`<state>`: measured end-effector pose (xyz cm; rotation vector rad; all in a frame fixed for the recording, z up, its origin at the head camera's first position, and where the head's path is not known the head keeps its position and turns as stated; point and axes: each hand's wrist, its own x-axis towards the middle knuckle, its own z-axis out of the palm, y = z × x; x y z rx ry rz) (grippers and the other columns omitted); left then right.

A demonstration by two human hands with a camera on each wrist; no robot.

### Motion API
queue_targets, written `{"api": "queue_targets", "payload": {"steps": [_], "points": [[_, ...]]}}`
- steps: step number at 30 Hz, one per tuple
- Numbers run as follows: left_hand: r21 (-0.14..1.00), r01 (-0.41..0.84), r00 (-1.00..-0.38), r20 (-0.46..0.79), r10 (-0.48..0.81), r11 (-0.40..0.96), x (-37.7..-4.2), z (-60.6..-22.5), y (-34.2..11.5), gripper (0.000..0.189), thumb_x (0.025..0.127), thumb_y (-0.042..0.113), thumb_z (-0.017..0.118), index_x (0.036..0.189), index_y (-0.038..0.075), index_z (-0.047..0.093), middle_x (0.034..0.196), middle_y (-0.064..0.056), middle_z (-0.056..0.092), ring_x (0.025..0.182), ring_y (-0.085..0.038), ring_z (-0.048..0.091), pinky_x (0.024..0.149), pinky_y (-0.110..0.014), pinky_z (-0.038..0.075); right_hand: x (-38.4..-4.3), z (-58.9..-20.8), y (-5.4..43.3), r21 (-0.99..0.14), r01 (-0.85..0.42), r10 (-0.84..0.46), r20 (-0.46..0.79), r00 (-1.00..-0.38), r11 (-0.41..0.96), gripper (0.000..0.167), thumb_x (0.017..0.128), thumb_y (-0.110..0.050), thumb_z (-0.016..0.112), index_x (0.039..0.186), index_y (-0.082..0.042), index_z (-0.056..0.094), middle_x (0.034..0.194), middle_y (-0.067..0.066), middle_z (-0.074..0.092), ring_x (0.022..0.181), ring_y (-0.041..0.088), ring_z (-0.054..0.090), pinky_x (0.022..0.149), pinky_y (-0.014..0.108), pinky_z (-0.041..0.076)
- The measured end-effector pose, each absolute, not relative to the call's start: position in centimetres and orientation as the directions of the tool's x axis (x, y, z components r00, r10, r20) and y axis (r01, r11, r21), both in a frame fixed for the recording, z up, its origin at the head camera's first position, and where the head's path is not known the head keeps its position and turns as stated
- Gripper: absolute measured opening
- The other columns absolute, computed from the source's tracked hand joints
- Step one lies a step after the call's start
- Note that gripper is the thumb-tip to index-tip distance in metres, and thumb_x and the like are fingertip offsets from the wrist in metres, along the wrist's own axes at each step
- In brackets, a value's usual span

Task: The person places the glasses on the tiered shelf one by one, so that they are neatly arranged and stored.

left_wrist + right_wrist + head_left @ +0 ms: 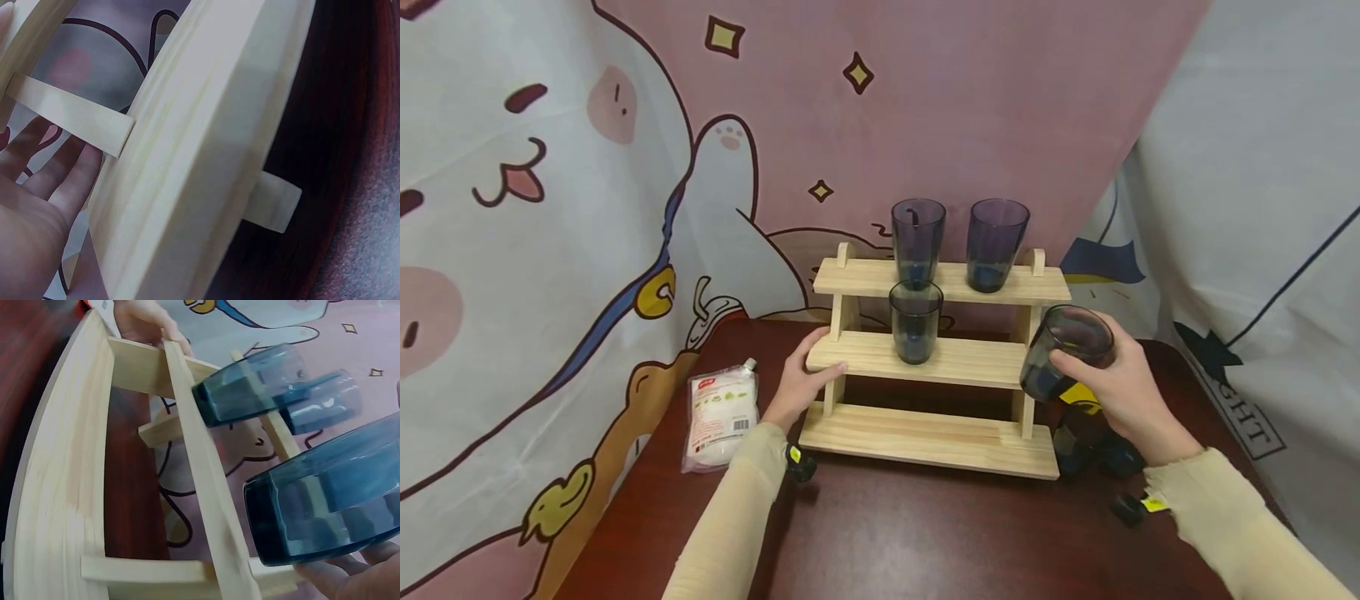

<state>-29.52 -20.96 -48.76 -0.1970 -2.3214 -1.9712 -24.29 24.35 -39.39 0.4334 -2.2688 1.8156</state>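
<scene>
A three-tier wooden display rack point(925, 435) stands on the table. My left hand point(797, 379) grips the left end of its middle shelf, thumb at the front edge, fingers behind. In my right hand point(1123, 392) is a dark tinted glass tumbler point(1043, 367), tilted, off the right end of the middle shelf. The right wrist view shows the held glass tumbler point(325, 494) with fingers beneath it. One similar glass point(915, 325) stands upright on the middle shelf. On the top shelf stand a left glass point(917, 237) and a right glass point(996, 242).
A clear packet with a white printed label point(722, 417) lies on the dark red table point(880, 533), left of the rack. Dark objects point(1075, 442), partly hidden by my right hand, sit beside the rack's right end. A printed cloth point(1037, 100) hangs behind.
</scene>
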Motion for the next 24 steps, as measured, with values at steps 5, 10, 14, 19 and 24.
{"api": "queue_targets", "payload": {"steps": [5,10,14,19,24], "points": [[0.975,0.166,-0.986,0.161,0.044,0.146,-29.6,-48.8,-20.9,0.075,0.091,0.02,0.085,0.157,0.026,0.05,0.164,-0.003,0.043,0.152,-0.028,0.036,0.122,-0.056,0.029,-25.7,-39.8,22.6,-0.926,-0.323,-0.132,0.302,-0.944,0.195,0.063,0.097,-0.005,0.076,0.153,-0.011,0.047,0.132,0.003,0.06,0.111,0.006,0.065,0.086,0.016,0.056],[0.975,0.169,-0.985,0.164,0.044,0.146,-29.5,-48.7,-20.9,0.075,0.091,0.02,0.085,0.157,0.023,0.05,0.165,-0.003,0.042,0.152,-0.028,0.035,0.123,-0.056,0.028,-26.8,-40.1,21.0,-0.936,-0.306,-0.165,0.279,-0.946,0.174,0.067,0.096,-0.007,0.078,0.155,-0.011,0.045,0.139,0.016,0.057,0.115,0.006,0.065,0.089,0.018,0.057],[0.976,0.159,-0.987,0.155,0.043,0.151,-29.7,-48.8,-21.0,0.076,0.091,0.02,0.085,0.158,0.023,0.049,0.165,-0.002,0.042,0.152,-0.027,0.034,0.123,-0.055,0.028,-27.6,-40.1,20.0,-0.943,-0.286,-0.177,0.257,-0.95,0.168,0.069,0.096,-0.011,0.079,0.155,-0.011,0.044,0.144,0.017,0.054,0.119,0.009,0.063,0.092,0.019,0.056],[0.973,0.16,-0.987,0.157,0.035,0.164,-30.9,-50.6,-21.4,0.078,0.091,0.02,0.085,0.159,0.026,0.047,0.165,-0.001,0.041,0.151,-0.027,0.036,0.122,-0.054,0.03,-28.4,-40.0,19.1,-0.938,-0.276,-0.175,0.241,-0.955,0.209,0.071,0.095,-0.02,0.081,0.155,-0.012,0.044,0.144,0.014,0.055,0.12,0.013,0.061,0.092,0.019,0.055],[0.968,0.178,-0.984,0.176,0.029,0.177,-31.4,-51.6,-21.6,0.077,0.091,0.023,0.085,0.158,0.033,0.048,0.165,0.004,0.041,0.152,-0.023,0.035,0.123,-0.054,0.028,-29.1,-40.1,18.4,-0.933,-0.268,-0.185,0.227,-0.956,0.241,0.072,0.095,-0.026,0.082,0.155,-0.013,0.043,0.143,0.012,0.056,0.12,0.015,0.06,0.093,0.019,0.053]]}}
